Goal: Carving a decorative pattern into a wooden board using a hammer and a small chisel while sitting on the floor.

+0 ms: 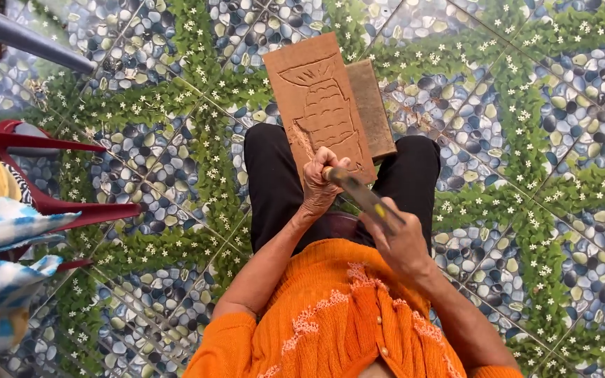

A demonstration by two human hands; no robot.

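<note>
A carved wooden board (321, 105) leans on the person's lap, over black trousers (274, 182), with a second plank (372, 105) behind it. The left hand (320, 183) has its fingers closed around a chisel (358, 192) at the board's lower edge — the right hand (402, 241) grips the tool's handle end.

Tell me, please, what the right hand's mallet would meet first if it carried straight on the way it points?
Most likely the chisel gripped in the left hand: the right hand aims the mallet at it, over the carved board.
</note>
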